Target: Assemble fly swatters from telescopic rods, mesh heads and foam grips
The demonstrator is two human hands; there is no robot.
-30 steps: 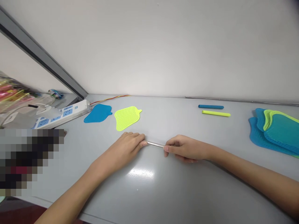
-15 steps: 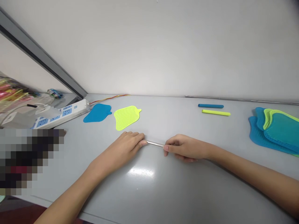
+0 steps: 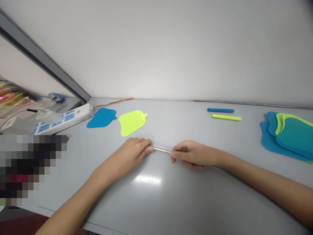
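Note:
Between my hands a thin, shiny metal rod [image 3: 161,150] shows, low over the grey table [image 3: 166,202]. My left hand [image 3: 137,150] is closed around its left end, thumb along the rod. The fingers of my right hand [image 3: 189,154] pinch the other end, and the rod's tips are hidden in both hands. Just beyond my left hand lies a yellow-green perforated fly swatter head [image 3: 132,122]. A blue swatter head [image 3: 102,118] lies to its left. Past my right hand are a blue tube [image 3: 220,110] and a yellow-green tube [image 3: 226,117], side by side.
Several blue and yellow-green swatter heads overlap in a pile [image 3: 293,138] at the right. A long telescopic metal rod [image 3: 244,104] lies along the wall. On the left stand a power strip [image 3: 66,119] with plugs and cables, and a bag [image 3: 14,94] of colourful items.

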